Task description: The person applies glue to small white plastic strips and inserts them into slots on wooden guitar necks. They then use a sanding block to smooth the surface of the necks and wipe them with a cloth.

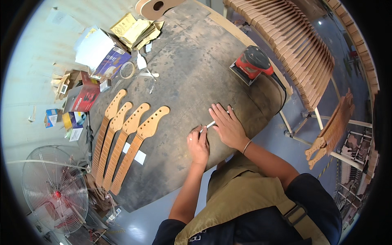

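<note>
A thin white rod-like piece (210,124), perhaps a tight paper roll, lies slanted on the dark worktable (175,85). My left hand (198,145) pinches its lower left end between thumb and fingers. Over its upper right part my right hand (228,128) lies flat, fingers stretched out and close together, so that stretch is mostly hidden. To the left, several guitar necks (130,122) rest side by side with their headstocks pointing away from me. A red and black power sander (254,62) stands at the far right of the tabletop.
Boxes (111,62), yellow paper packets (136,32) and a tape roll (127,70) crowd the back left. A guitar body (157,8) sits at the far edge. The sander's cord (284,92) drops off the right side. Racked necks (294,45) stand right; a fan (55,190) stands left.
</note>
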`<move>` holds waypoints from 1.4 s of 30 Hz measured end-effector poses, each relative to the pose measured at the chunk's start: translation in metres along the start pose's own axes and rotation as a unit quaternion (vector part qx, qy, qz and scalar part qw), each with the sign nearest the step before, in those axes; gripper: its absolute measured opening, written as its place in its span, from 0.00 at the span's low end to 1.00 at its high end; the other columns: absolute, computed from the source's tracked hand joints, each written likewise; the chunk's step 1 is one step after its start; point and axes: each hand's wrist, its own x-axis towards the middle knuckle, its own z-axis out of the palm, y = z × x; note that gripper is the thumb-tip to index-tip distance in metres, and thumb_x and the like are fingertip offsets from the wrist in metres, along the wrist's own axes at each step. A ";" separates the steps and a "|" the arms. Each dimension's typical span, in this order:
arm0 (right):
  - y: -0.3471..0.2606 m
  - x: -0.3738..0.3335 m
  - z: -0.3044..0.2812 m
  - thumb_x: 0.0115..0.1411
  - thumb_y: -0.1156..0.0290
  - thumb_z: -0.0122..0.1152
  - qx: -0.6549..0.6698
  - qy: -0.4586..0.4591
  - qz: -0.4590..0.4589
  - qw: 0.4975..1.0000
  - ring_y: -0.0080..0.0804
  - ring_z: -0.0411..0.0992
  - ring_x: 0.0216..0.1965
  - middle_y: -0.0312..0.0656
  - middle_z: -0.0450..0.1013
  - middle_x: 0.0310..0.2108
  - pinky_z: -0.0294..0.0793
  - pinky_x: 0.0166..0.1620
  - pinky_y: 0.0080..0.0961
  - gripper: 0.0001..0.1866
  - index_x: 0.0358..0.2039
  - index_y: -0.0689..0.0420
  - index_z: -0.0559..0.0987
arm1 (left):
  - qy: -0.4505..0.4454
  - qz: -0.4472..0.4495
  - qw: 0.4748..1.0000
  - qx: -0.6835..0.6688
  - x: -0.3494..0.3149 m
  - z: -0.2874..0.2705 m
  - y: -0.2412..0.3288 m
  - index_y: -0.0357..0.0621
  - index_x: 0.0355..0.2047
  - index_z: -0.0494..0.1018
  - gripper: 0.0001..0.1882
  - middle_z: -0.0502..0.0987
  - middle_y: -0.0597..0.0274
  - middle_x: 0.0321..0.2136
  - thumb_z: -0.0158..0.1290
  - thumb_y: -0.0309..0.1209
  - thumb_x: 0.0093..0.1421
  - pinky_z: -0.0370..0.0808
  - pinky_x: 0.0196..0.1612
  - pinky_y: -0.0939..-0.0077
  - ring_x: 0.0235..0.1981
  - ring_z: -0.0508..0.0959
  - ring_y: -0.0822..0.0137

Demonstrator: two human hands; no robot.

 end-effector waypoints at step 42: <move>0.023 0.221 0.055 0.77 0.54 0.51 -0.016 0.177 0.028 0.984 0.50 0.48 0.80 0.55 0.52 0.79 0.44 0.79 0.55 0.35 0.78 0.57 0.60 | 0.119 -0.051 0.991 -0.038 0.107 0.014 -0.050 0.44 0.34 0.86 0.06 0.74 0.59 0.27 0.70 0.25 0.55 0.71 0.39 0.60 0.32 0.73 0.55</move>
